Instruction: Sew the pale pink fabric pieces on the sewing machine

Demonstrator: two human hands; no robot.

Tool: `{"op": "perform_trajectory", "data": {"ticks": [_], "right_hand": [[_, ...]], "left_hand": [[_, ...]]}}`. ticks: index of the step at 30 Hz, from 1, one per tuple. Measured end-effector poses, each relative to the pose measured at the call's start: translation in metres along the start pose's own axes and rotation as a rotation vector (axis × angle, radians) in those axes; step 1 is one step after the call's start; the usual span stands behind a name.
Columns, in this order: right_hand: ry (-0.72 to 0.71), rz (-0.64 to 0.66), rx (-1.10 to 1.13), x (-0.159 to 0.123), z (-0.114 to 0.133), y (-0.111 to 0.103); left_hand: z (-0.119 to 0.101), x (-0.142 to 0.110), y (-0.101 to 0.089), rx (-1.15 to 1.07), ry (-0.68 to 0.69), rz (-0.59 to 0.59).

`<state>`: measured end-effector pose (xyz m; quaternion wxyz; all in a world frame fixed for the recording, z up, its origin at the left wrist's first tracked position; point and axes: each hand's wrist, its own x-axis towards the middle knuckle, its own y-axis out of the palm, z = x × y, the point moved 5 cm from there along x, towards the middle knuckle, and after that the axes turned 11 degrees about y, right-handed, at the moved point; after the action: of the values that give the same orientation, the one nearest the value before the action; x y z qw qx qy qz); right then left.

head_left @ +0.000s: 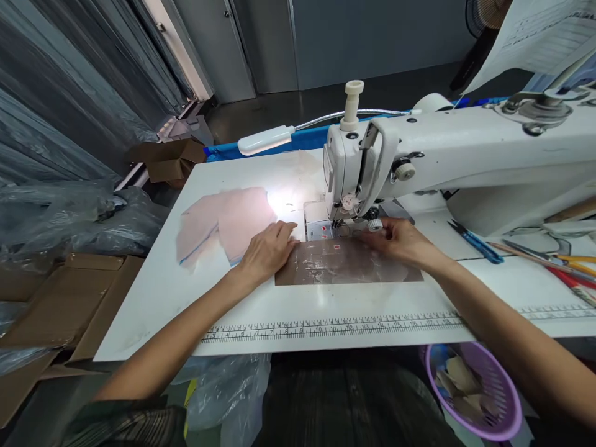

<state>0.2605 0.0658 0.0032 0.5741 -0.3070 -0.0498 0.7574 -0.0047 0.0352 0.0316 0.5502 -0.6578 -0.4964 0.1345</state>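
Observation:
My left hand (269,251) rests palm down on the white table, fingers stretched out at the left end of a shiny brown metal plate (321,264). Fingers curled together, my right hand (400,241) is beside the needle area of a white sewing machine (349,167), close to a small white knob (375,225). Whatever its fingertips pinch is hidden from me. A pale pink fabric piece (244,217) with blue edging lies flat to the left of my left hand.
A lit lamp (265,140) on a bendable neck hangs over the table. Blue thread snips (479,243) and other tools lie at right. A printed ruler (335,327) runs along the front edge. Below stands a purple basket (505,410) with scraps; cardboard boxes (69,298) sit at left.

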Motion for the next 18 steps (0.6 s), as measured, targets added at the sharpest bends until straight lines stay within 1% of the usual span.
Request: {"op": "perform_trajectory", "data": {"ticks": [1, 2, 3, 5, 7, 8, 10, 13, 15, 18], "right_hand": [[-0.023, -0.047, -0.063, 0.000, 0.002, 0.000], [-0.043, -0.081, -0.125, -0.001, 0.004, 0.000], [-0.058, -0.107, -0.178, -0.004, 0.005, -0.001], [-0.090, -0.123, -0.222, -0.010, 0.004, -0.003], [-0.116, -0.122, -0.181, -0.013, 0.000, -0.005], [-0.124, -0.121, -0.143, -0.014, -0.001, -0.006], [-0.133, -0.148, -0.045, -0.013, -0.002, -0.008], [-0.131, -0.246, 0.079, -0.012, 0.001, -0.011], [-0.117, -0.282, 0.129, -0.013, 0.004, -0.010], [-0.095, -0.229, 0.169, -0.017, 0.007, 0.001]], "left_hand": [[-0.001, 0.002, 0.001, 0.090, 0.084, -0.029], [-0.005, 0.002, 0.004, 0.121, 0.172, -0.025], [-0.010, 0.000, 0.007, 0.104, 0.263, 0.006], [-0.023, -0.006, 0.015, 0.000, 0.425, 0.131], [-0.033, -0.013, 0.020, -0.099, 0.519, 0.256], [-0.035, -0.015, 0.021, -0.131, 0.532, 0.300], [-0.036, -0.017, 0.023, -0.179, 0.516, 0.350], [-0.033, -0.019, 0.023, -0.240, 0.484, 0.373], [-0.033, -0.019, 0.023, -0.269, 0.479, 0.354], [-0.034, -0.017, 0.016, -0.299, 0.450, 0.259]]}}
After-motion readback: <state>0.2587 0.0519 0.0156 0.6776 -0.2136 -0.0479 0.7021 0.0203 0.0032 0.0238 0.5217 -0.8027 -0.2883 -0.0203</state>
